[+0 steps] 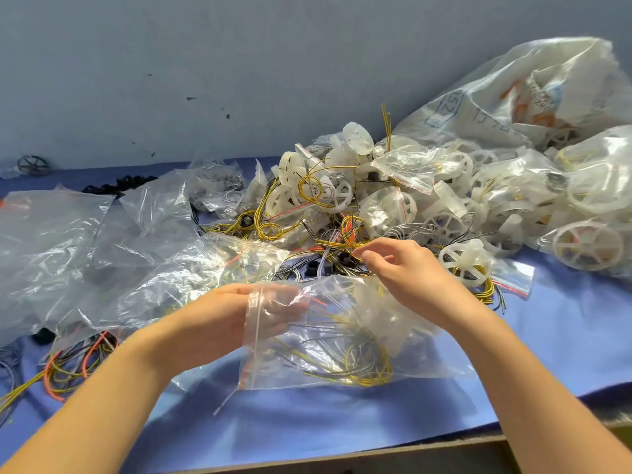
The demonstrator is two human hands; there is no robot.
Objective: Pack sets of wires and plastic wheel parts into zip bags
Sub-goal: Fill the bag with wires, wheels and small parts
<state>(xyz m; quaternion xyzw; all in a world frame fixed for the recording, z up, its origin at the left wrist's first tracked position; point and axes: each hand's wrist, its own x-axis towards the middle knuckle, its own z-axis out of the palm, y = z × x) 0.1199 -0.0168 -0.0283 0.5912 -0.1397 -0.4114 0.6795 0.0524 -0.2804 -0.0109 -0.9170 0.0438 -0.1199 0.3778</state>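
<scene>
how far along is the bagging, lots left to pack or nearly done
Done: a few filled bags lie at the right. In hand: the left hand holds a zip bag already carrying wires and a white part, while the right hand pinches yellow wires from the pile. Left: a large heap of loose wheels and many empty bags at the left. Probably far from finished.

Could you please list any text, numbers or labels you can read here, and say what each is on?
"352" (probably; sideways, in a blue frame): on the large plastic sack.
Other blue and orange print on that sack: too blurred to read.
Nothing readable elsewhere.
</scene>
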